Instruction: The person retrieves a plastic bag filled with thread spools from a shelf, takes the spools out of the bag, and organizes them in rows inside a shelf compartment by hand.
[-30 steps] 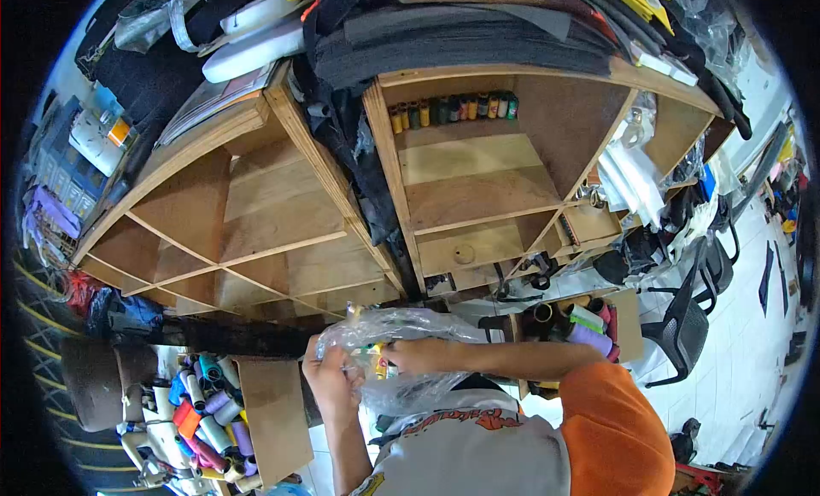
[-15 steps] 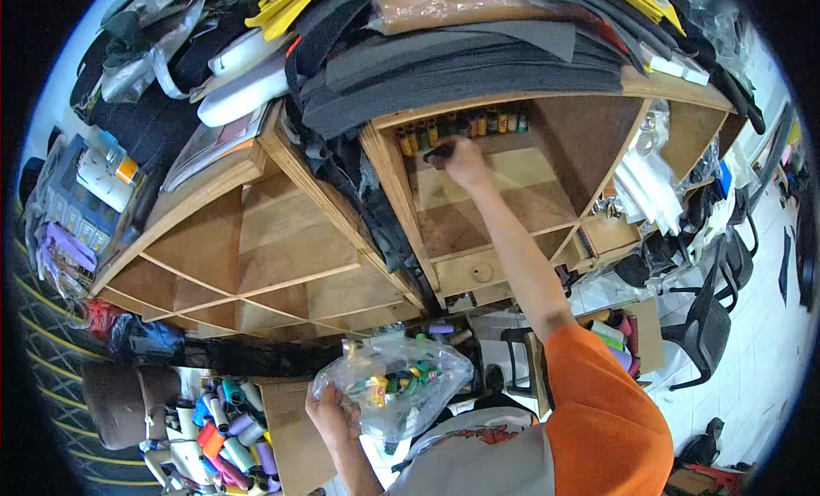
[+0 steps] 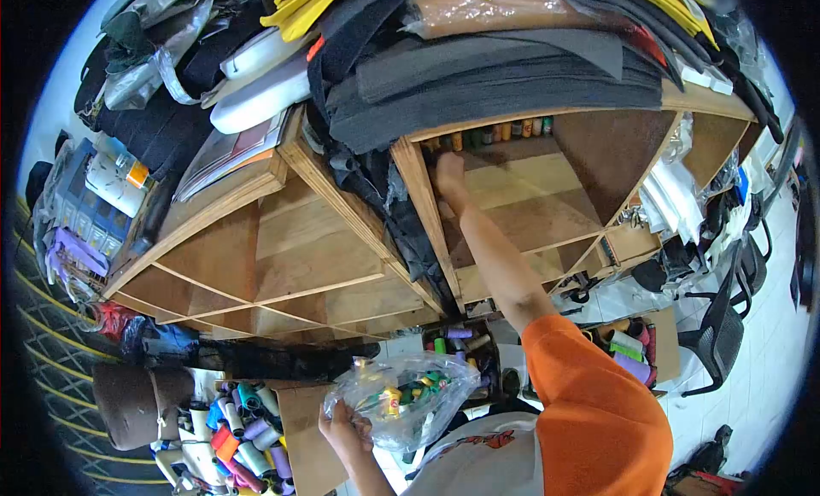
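A clear plastic bag [image 3: 437, 411] with several small spools, yellow and green among them, hangs from my left hand [image 3: 346, 429], whose fingers are closed on its edge. My right hand [image 3: 451, 176] reaches into the upper compartment of the wooden shelf [image 3: 417, 214], at the left end of a row of small thread spools [image 3: 521, 129]. Its fingertips are in shadow, and whatever they hold is hidden.
Dark fabric sheets [image 3: 512, 73] lie on top of the shelf. A second wooden shelf [image 3: 282, 231] stands to the left. Below it, a cardboard box [image 3: 312, 440] sits beside large thread cones [image 3: 248, 436]. Black chairs [image 3: 717, 351] are at the right.
My right hand has gone from the bag up to the shelf, then further left along the spool row. My left hand still holds the bag, which now hangs more open.
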Demonstrator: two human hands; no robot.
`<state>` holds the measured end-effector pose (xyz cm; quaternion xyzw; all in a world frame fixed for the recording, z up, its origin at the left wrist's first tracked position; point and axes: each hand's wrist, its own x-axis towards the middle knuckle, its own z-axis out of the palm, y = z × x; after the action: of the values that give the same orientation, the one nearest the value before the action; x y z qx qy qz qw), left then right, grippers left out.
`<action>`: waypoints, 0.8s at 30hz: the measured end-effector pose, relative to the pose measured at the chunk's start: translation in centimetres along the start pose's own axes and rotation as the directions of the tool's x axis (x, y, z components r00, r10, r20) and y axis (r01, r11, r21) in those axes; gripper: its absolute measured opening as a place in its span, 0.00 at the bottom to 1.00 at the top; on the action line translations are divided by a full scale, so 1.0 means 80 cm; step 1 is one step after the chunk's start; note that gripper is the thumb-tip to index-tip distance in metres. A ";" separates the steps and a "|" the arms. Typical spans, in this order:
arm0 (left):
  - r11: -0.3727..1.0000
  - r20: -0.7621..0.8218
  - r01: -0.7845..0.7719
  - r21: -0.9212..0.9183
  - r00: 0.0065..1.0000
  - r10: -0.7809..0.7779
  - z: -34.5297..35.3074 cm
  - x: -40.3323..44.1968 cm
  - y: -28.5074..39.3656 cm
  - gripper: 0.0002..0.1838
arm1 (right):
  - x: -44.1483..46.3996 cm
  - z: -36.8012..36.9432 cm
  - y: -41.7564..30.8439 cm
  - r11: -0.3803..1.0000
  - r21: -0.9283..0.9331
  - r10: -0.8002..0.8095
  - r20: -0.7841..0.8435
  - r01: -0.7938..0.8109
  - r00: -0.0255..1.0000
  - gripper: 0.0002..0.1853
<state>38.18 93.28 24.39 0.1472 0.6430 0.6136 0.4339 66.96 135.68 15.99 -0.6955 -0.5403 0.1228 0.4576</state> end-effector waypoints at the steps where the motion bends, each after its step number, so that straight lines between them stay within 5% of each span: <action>1: 1.000 0.013 -0.002 0.017 1.000 0.002 0.001 0.001 0.000 0.03 | -0.003 -0.006 0.001 0.994 -0.083 -0.062 0.039 0.065 0.997 0.15; 2: 1.000 0.009 0.002 0.019 1.000 -0.002 0.002 0.003 0.000 0.03 | -0.006 -0.011 0.001 0.978 -0.163 -0.120 0.083 0.132 0.989 0.15; 6: 0.998 -0.010 -0.014 0.060 1.000 0.015 0.011 0.001 0.002 0.02 | -0.015 -0.003 -0.003 0.995 0.073 0.060 0.011 -0.061 0.998 0.16; 12: 0.999 0.018 -0.018 0.047 1.000 0.017 0.000 0.008 -0.005 0.03 | 0.007 0.017 0.012 0.981 0.079 0.175 0.017 -0.176 0.984 0.16; 14: 0.999 0.041 -0.021 0.048 0.999 0.019 0.006 0.007 -0.003 0.04 | -0.004 -0.019 -0.016 0.976 0.112 0.181 0.042 -0.185 0.983 0.14; 17: 1.000 0.061 -0.010 0.023 0.998 0.009 0.012 -0.001 0.000 0.04 | -0.029 -0.066 -0.015 0.993 0.087 -0.094 0.162 0.081 0.982 0.09; 18: 1.000 0.076 -0.012 0.016 0.997 0.011 0.013 0.000 0.000 0.03 | -0.031 -0.050 0.003 0.992 0.119 0.020 0.125 -0.035 0.992 0.11; 21: 0.999 0.129 -0.010 -0.031 0.992 0.014 0.013 0.003 -0.008 0.02 | -0.020 -0.061 0.021 0.959 -0.116 -0.255 0.048 0.259 0.966 0.14; 22: 1.000 0.128 0.004 -0.029 0.992 -0.001 0.017 0.000 -0.005 0.02 | -0.015 -0.086 -0.001 0.947 -0.306 -0.010 0.288 0.102 0.957 0.14; 24: 1.000 0.148 0.009 -0.006 0.989 -0.008 0.022 0.000 -0.006 0.02 | -0.027 -0.095 0.006 0.963 -0.267 -0.026 0.063 0.042 0.998 0.15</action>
<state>39.59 94.35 24.19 0.1882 0.6078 0.6012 0.4834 71.50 130.03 19.10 -0.7378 -0.5768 0.0610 0.3452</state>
